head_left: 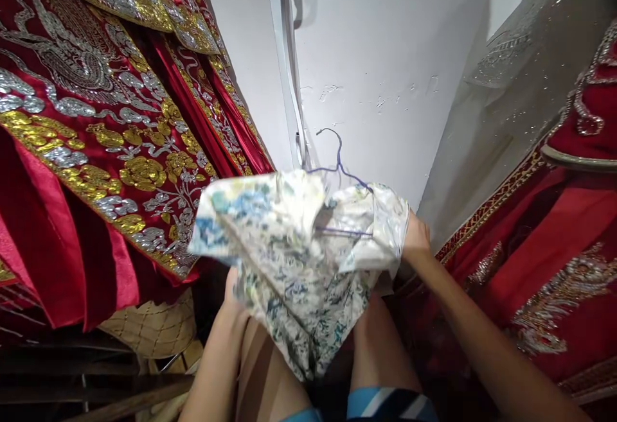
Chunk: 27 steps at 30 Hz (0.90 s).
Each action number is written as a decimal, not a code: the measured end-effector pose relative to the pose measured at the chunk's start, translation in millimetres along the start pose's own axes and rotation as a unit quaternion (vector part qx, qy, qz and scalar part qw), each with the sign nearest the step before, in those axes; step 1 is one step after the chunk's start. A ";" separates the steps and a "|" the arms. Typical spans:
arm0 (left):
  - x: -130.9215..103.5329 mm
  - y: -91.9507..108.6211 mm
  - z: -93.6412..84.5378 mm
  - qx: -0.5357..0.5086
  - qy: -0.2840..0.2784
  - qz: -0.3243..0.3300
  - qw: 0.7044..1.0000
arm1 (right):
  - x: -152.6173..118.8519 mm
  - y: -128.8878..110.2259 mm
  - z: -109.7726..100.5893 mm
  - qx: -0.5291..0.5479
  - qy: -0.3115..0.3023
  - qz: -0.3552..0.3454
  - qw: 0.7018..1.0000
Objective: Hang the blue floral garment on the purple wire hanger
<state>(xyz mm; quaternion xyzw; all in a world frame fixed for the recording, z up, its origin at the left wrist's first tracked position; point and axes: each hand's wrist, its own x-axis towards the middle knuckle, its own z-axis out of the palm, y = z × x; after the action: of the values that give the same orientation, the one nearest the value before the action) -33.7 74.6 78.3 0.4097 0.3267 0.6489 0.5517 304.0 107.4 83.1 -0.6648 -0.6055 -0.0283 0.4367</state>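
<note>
Shirt (294, 261), floral, on hanger (339, 165). Right hand (417, 234): grip pinching shirt edge. Left hand (233, 292): grip hidden, cannot tell. Risk: hanger could slip out if shirt tilts.

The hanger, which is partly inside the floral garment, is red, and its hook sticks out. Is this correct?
Not the colour: the head view shows the hanger is purple. It is partly inside the floral garment, hook out.

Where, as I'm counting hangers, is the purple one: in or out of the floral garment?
Partly in: the purple hanger shows its hook above the garment, bar inside.
</note>
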 end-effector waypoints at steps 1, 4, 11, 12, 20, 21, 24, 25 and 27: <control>-4.8 -5.6 -4.3 -0.004 0.012 -0.011 1.000 | 10.0 -5.3 -5.9 -0.021 0.008 -0.006 1.000; -18.2 -28.8 -6.6 0.014 0.054 -0.050 0.997 | 31.2 -35.8 -17.7 -0.045 0.025 -0.068 0.996; -52.3 -81.4 -1.4 0.184 0.067 -0.042 0.980 | 7.9 -61.0 -30.3 0.036 -0.015 -0.188 0.981; -58.1 -87.1 -2.0 0.178 0.058 -0.058 0.981 | -4.5 -57.7 -30.6 0.066 -0.037 -0.198 0.977; -82.8 -95.0 2.5 0.176 -0.002 -0.115 0.978 | -147.1 -70.0 15.7 0.345 -0.269 0.004 0.899; -83.7 -92.3 3.1 0.191 -0.001 -0.109 0.975 | -156.7 -74.6 21.2 0.356 -0.230 0.044 0.905; -87.0 -84.7 2.1 0.229 -0.014 -0.119 0.966 | -163.1 -86.6 23.3 0.377 -0.237 0.094 0.890; -88.3 -82.7 0.9 0.240 -0.020 -0.127 0.962 | -160.2 -89.4 20.5 0.373 -0.262 0.087 0.886; -90.4 -79.7 -2.2 0.255 -0.027 -0.136 0.957 | -153.2 -92.1 15.2 0.352 -0.289 0.065 0.888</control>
<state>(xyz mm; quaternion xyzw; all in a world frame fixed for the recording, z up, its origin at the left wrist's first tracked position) 5.1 -0.1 -8.0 0.5058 0.5187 0.4516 0.5207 179.5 -13.4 37.2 -0.4842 -0.6304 0.4088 0.4483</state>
